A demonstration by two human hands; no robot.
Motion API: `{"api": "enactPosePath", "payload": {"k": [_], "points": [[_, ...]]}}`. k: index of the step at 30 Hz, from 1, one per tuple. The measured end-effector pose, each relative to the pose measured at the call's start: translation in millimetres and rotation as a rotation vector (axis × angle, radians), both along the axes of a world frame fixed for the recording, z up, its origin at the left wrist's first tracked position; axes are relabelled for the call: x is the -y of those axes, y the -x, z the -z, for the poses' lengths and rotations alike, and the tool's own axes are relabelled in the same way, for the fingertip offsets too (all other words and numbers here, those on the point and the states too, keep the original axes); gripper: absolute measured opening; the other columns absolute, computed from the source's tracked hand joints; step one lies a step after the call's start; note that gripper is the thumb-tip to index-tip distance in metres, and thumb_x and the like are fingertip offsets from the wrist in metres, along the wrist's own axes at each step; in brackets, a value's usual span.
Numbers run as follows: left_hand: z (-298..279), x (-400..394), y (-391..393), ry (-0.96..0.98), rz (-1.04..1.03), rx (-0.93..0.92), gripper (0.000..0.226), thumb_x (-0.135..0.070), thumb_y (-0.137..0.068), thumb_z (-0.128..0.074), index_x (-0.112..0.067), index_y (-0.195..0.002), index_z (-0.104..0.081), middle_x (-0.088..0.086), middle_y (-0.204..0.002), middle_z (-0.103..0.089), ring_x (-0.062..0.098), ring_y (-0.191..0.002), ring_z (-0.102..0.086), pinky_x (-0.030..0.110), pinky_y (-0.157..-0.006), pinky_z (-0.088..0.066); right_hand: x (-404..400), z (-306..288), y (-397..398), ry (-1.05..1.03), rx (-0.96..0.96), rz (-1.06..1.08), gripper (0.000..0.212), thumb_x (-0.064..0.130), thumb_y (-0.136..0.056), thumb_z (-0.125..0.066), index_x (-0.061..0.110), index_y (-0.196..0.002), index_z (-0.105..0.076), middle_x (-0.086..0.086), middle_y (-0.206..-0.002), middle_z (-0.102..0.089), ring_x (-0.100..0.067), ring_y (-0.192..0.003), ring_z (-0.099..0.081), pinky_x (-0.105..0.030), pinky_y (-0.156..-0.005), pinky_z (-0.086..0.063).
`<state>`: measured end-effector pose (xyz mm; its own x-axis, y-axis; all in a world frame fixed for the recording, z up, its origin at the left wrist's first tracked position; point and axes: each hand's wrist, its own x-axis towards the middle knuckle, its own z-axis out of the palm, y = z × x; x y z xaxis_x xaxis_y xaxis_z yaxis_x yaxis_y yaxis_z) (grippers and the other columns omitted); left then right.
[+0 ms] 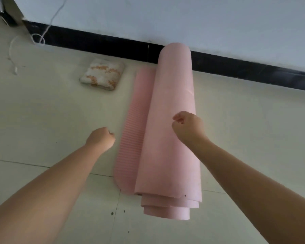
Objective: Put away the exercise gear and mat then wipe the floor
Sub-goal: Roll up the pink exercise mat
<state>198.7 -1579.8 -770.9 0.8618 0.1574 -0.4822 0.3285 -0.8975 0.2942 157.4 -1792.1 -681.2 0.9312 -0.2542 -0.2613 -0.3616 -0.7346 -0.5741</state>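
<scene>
Head view is showing me the pink mat (pixel 173 124) lying nearly rolled on the floor (pixel 42 111), a folded cloth (pixel 102 73) sitting beside it; my left hand (pixel 100 138) and right hand (pixel 188 125) are hovering, fingers curled, holding nothing.

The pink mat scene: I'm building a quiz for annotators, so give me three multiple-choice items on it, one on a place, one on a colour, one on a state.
1. Where does the folded cloth lie?
A. On the mat roll
B. On the floor, left of the mat
C. In the right hand

2. What colour is the band along the foot of the wall?
A. Black
B. Pink
C. White

3. How far is the mat rolled?
A. Fully flat
B. Mostly rolled, a ribbed strip still flat
C. Rolled and tied

Key: 1 B, the folded cloth sits on the floor apart from the mat. 2 A, the band is black. 3 B, a flat strip shows left of the roll, while the left hand and right hand hold nothing.
</scene>
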Motion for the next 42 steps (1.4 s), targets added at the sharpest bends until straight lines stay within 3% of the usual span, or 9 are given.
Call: {"api": "enactPosePath", "payload": {"k": [3, 7, 14, 18, 21, 25, 29, 34, 42], "points": [[2, 12, -9, 0.093, -0.017, -0.037, 0.032, -0.019, -0.099, -0.038, 0.005, -0.106, -0.058, 0.026, -0.111, -0.059, 0.034, -0.106, -0.056, 0.033, -0.084, -0.042, 22, 13, -8, 0.165, -0.14, 0.083, 0.045, 0.024, -0.09, -0.049, 0.015, -0.134, -0.047, -0.01, -0.134, -0.049, -0.029, -0.124, -0.045, -0.037, -0.106, -0.035], [2, 37, -18, 0.208, -0.028, -0.073, 0.037, -0.016, -0.099, -0.037, 0.011, -0.119, -0.053, 0.029, -0.126, -0.054, 0.035, -0.118, -0.052, 0.034, -0.095, -0.041, 37, 25, -13, 0.247, -0.332, 0.157, 0.046, 0.042, -0.087, -0.048, 0.019, -0.127, -0.048, -0.005, -0.127, -0.053, -0.027, -0.124, -0.046, -0.052, -0.114, -0.016], [31, 55, -35, 0.286, -0.129, -0.107, 0.035, -0.006, -0.094, -0.043, 0.006, -0.124, -0.055, 0.025, -0.13, -0.056, 0.034, -0.121, -0.054, 0.033, -0.096, -0.044, 52, 31, -21, 0.365, -0.21, 0.047, 0.039, 0.029, -0.094, -0.043, 0.014, -0.13, -0.048, -0.008, -0.124, -0.059, -0.028, -0.119, -0.051, -0.044, -0.111, -0.027], [32, 50, -48, 0.361, -0.264, -0.042, 0.048, -0.022, -0.093, -0.051, -0.002, -0.136, -0.045, 0.02, -0.14, -0.048, 0.032, -0.129, -0.047, 0.033, -0.104, -0.039, 52, 33, -51, 0.242, -0.157, 0.168, 0.039, 0.023, -0.097, -0.04, 0.003, -0.13, -0.043, -0.018, -0.122, -0.057, -0.034, -0.115, -0.052, -0.032, -0.083, -0.038], [24, 60, -64, 0.591, -0.174, -0.014, 0.023, -0.029, -0.095, -0.048, -0.012, -0.097, -0.063, 0.016, -0.107, -0.066, 0.027, -0.1, -0.062, 0.035, -0.089, -0.048, 47, 41, -77, 0.244, -0.251, 0.225, 0.039, 0.032, -0.095, -0.035, 0.01, -0.121, -0.052, -0.013, -0.123, -0.057, -0.031, -0.118, -0.049, -0.034, -0.092, -0.039], [5, 82, -83, 0.651, -0.058, -0.014, 0.037, -0.038, -0.096, -0.048, -0.018, -0.066, -0.04, 0.006, -0.077, -0.042, 0.017, -0.075, -0.042, 0.028, -0.064, -0.032, 42, 38, -93, 0.287, -0.209, 0.259, 0.042, 0.032, -0.093, -0.035, 0.005, -0.116, -0.059, -0.012, -0.123, -0.049, -0.031, -0.12, -0.042, -0.038, -0.096, -0.037], [-5, 104, -97, 0.646, -0.033, -0.023, 0.041, -0.043, -0.094, -0.05, -0.006, -0.075, -0.053, 0.013, -0.081, -0.053, 0.026, -0.082, -0.05, 0.03, -0.069, -0.038, 48, 34, -111, 0.14, -0.154, 0.244, 0.035, 0.021, -0.094, -0.037, -0.003, -0.115, -0.053, -0.006, -0.076, -0.047, -0.028, -0.077, -0.048, -0.032, -0.072, -0.037], [-6, 113, -113, 0.798, -0.034, -0.064, 0.063, -0.044, -0.091, -0.053, -0.017, -0.145, -0.034, 0.003, -0.15, -0.037, 0.023, -0.137, -0.038, 0.035, -0.116, -0.03, 62, 34, -113, 0.074, -0.16, 0.294, 0.046, 0.023, -0.095, -0.038, 0.002, -0.136, -0.035, -0.018, -0.133, -0.047, -0.034, -0.117, -0.048, -0.032, -0.084, -0.038], [-9, 132, -127, 0.711, 0.007, -0.109, 0.063, -0.051, -0.091, -0.049, -0.016, -0.141, -0.035, 0.01, -0.143, -0.044, 0.027, -0.132, -0.043, 0.037, -0.108, -0.036, 73, 31, -133, -0.059, -0.303, 0.251, 0.05, 0.037, -0.101, -0.029, 0.006, -0.138, -0.041, -0.017, -0.142, -0.041, -0.033, -0.128, -0.042, -0.037, -0.11, -0.034]]}}
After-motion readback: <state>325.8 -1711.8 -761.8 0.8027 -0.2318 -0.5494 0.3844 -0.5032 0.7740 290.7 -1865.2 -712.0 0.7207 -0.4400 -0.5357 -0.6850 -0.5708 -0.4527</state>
